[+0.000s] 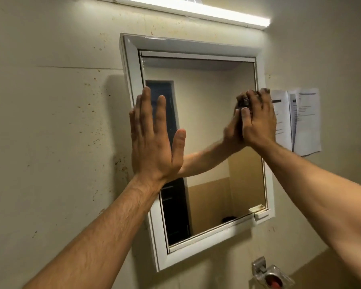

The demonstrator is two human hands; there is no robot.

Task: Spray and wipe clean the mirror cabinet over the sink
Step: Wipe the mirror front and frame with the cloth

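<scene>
Papers (304, 122) are hanging just right of the mirror cabinet (131, 65), a strip light (196, 9) glowing above. Left hand (152, 138) is pressing flat, fingers straight, on its left edge. Right hand (257, 119) is clutching a dark wad (243, 102) against the glass. Spotted wall (50, 122) is carrying the cabinet.

Glaring strip light (188, 9), wide-angle warp

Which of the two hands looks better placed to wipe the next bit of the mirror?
The right. The right hand grips a dark wad against the mirror near its right edge. The left hand holds nothing and lies flat on the glass at the left, likely steadying it.
</scene>
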